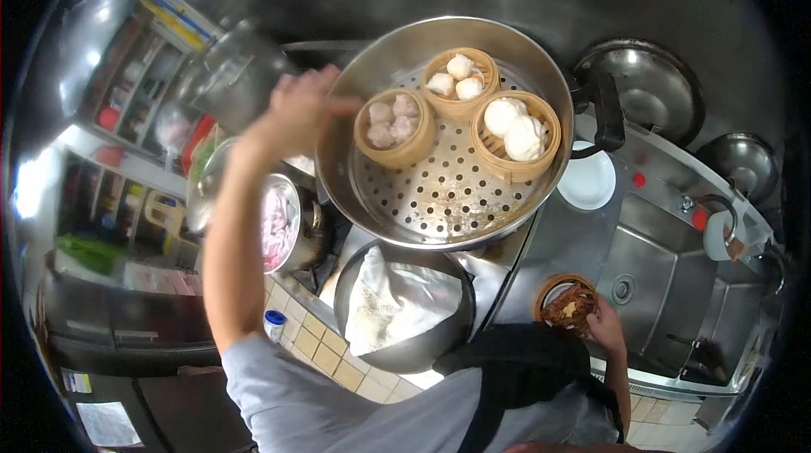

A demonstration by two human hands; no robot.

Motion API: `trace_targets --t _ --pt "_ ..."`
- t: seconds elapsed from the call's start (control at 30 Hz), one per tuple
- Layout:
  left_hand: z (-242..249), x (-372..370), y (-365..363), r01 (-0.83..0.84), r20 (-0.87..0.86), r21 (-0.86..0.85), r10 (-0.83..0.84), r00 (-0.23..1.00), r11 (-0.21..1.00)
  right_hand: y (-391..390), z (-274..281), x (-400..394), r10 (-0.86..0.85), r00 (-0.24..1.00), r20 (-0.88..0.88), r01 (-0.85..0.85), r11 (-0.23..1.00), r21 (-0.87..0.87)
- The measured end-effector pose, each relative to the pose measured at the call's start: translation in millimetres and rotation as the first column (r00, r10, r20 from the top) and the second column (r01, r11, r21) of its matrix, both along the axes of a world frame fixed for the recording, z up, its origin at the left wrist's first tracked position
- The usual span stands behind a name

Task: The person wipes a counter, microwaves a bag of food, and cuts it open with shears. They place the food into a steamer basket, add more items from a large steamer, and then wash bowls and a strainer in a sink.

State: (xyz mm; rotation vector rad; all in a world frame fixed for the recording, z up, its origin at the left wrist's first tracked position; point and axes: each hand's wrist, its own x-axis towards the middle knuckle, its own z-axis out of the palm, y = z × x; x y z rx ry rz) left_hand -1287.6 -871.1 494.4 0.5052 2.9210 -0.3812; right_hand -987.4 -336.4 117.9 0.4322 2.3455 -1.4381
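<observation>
My left hand [306, 105], blurred, reaches to the left rim of a large metal steamer pot [439, 237]. Its fingers look spread, one pointing toward a small bamboo steamer basket [395, 157] with several pale pink dumplings [393, 121]. Beside that basket stands another bamboo basket [452, 108] with small white dumplings [460, 67]. A third bamboo basket [511, 170] holds two white buns [525, 138]. Low on the right, my right hand [606, 326] grips the edge of a bamboo steamer basket [541, 301] filled with dark reddish-brown food [568, 308].
Below the pot, a wok [414, 360] holds a white cloth [405, 297]. A metal pot [291, 221] with pinkish contents is at left. White plates [589, 178] lie beside the sink [646, 254]. Two pans [646, 90] rest against the back wall. The pot's black handle [604, 111] juts right.
</observation>
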Motion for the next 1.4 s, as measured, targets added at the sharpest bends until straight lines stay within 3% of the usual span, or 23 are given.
trace_targets --t 0.03,0.07,0.1,0.13,0.17,0.23,0.27,0.3,0.33,0.37,0.4,0.53,0.57,0.6,0.63,0.73,0.77,0.83,0.87,0.93,1.1,1.27,1.4 --pt "26.7 14.9 -6.5 0.027 -0.118 0.187 -0.005 0.993 0.982 3.2 -13.0 -0.2 0.073 0.995 -0.066 -0.067 0.994 0.083" --pt "55.9 38.8 -5.1 0.027 -0.086 0.455 0.014 0.996 0.89 5.9 -20.8 7.3 0.13 0.984 -0.119 -0.109 0.979 0.172" --pt "70.3 68.4 1.6 -0.05 -0.055 0.67 0.116 0.992 0.74 1.2 -8.0 2.9 0.144 0.984 -0.108 -0.136 0.988 0.079" --pt "77.1 90.9 6.6 0.118 -0.205 0.621 0.015 0.979 0.775 -5.3 13.8 -4.8 0.127 0.988 -0.084 -0.128 0.992 -0.012" --pt "76.5 113.8 8.9 0.101 -0.228 0.622 0.057 0.972 0.776 -8.8 31.7 -4.3 0.069 0.996 0.06 -0.067 0.997 -0.022" --pt "69.1 159.2 12.7 0.167 -0.154 0.672 -0.084 0.984 0.722 -7.5 31.2 -4.8 0.083 0.993 0.083 -0.082 0.997 -0.014" --pt "56.5 185.8 15.1 0.058 -0.02 0.769 -0.066 0.998 0.637 -9.8 36.6 -8.3 0.099 0.99 0.103 -0.099 0.995 0.0" --pt "40.9 203.7 5.8 0.076 0.047 0.772 -0.176 0.983 0.63 -12.8 41.1 -9.1 0.113 0.986 0.121 -0.116 0.993 0.011" --pt "39.0 209.2 21.3 0.238 0.027 0.588 -0.313 0.949 0.773 -15.9 22.0 -5.2 0.104 0.994 0.045 -0.103 0.995 -0.013" --pt "27.7 213.2 29.0 0.253 0.135 0.658 -0.441 0.887 0.709 -19.4 1.1 1.7 0.09 0.995 -0.032 -0.091 0.995 -0.026" --pt "12.7 217.4 35.8 0.245 0.22 0.724 -0.552 0.804 0.645 -26.9 4.0 -0.2 0.053 0.988 0.144 -0.033 0.99 -0.137" --pt "-32.8 234.9 82.8 0.069 0.408 0.734 -0.52 0.751 0.675 -33.9 3.6 10.5 0.091 0.993 0.071 -0.054 0.912 -0.407" --pt "-47.2 235.7 102.7 -0.192 0.525 0.765 -0.423 0.738 0.614 -29.5 1.4 16.4 0.073 0.995 0.065 -0.041 0.913 -0.406" --pt "-68.5 229.7 112.5 -0.102 0.493 0.782 -0.511 0.704 0.615 -23.3 -0.5 24.2 0.035 0.997 0.067 -0.006 0.92 -0.393" --pt "-92.4 231.2 139.0 -0.127 0.395 0.875 -0.537 0.746 0.467 -14.3 -1.8 31.4 -0.003 0.998 0.068 0.029 0.924 -0.381" --pt "-149.3 217.0 228.2 -0.134 0.316 0.929 -0.556 0.769 0.344 27.6 -6.0 52.7 -0.117 0.993 -0.033 0.108 0.971 -0.215" --pt "-172.5 214.4 265.7 -0.33 0.366 0.929 -0.537 0.76 0.165 40.2 -4.3 59.5 -0.128 0.991 -0.042 0.116 0.969 -0.217" --pt "-216.9 189.6 330.2 -0.465 0.477 0.873 -0.463 0.747 0.149 61.9 4.8 75.2 -0.371 0.929 0.015 0.364 0.902 -0.232" --pt "-231.2 177.9 371.7 -0.539 0.538 0.834 -0.397 0.744 0.12 71.8 7.6 84.0 -0.38 0.925 0.007 0.37 0.898 -0.237" --pt "-283.9 145.7 444.4 -0.714 0.633 0.699 -0.434 0.642 -0.037 88.9 11.0 101.4 -0.545 0.838 -0.031 0.511 0.803 -0.305" --pt "-380.1 76.0 602.2 -0.603 0.58 0.792 -0.426 0.695 0.097 117.8 9.6 116.7 -0.702 0.712 0.0 0.667 0.676 -0.313" --pt "-415.2 38.6 724.2 -0.632 0.608 0.767 -0.441 0.66 0.111 167.7 31.3 89.0 -0.738 0.673 -0.049 0.718 0.668 -0.197" --pt "-435.1 35.9 764.7 -0.61 0.587 0.784 -0.466 0.663 0.119 212.8 35.7 59.8 -0.717 0.688 -0.117 0.698 0.697 -0.168"
